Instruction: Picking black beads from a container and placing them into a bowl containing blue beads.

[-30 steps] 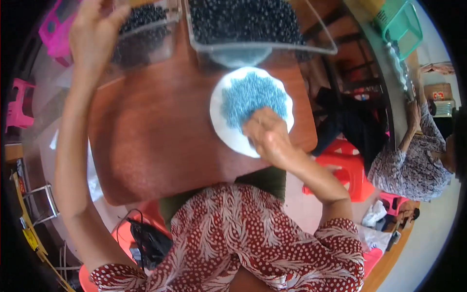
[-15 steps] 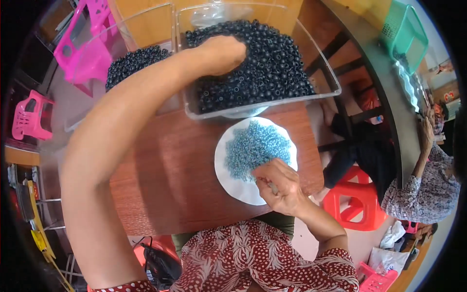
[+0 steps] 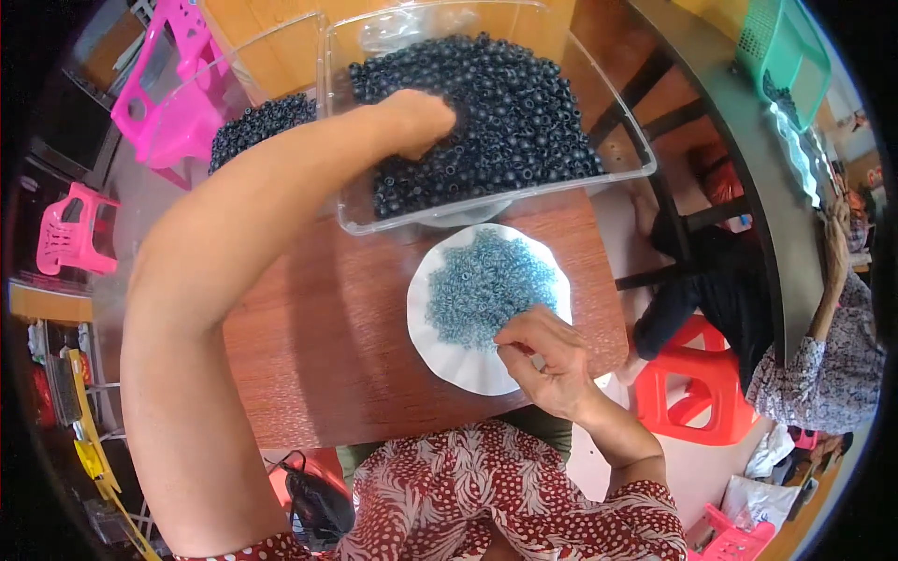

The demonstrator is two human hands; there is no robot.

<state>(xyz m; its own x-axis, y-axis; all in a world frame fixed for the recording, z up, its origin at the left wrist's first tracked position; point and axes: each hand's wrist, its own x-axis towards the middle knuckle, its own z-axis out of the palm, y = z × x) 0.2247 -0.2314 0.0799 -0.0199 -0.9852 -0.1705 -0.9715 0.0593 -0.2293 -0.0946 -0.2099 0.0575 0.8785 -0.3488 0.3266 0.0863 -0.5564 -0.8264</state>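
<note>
My left hand [image 3: 418, 122] is curled, knuckles up, over a heap of dark blue-black beads [image 3: 505, 122] in a clear plastic bin [image 3: 496, 198]. Its fingertips are hidden, so whatever they hold does not show. Nearer to me stands a white plate with a wavy rim [image 3: 449, 366], bearing a pile of small, clear light-blue beads [image 3: 486, 285]. At the near right side of that pile, my right hand [image 3: 547, 363] has thumb and forefinger brought together in a pinch. Anything between those fingertips is too small to make out.
Another clear bin with dark beads [image 3: 262, 131] sits at the left, partly behind my forearm. The brown wooden table [image 3: 374, 374] carries the plate. On the right are a dark table [image 3: 781, 224], a green basket [image 3: 790, 61], a red stool [image 3: 697, 397] and another person's arm [image 3: 831, 271].
The view has shifted slightly. My left hand sits a little lower and further left over the dark beads. My right hand has moved slightly right, its fingers less curled.
</note>
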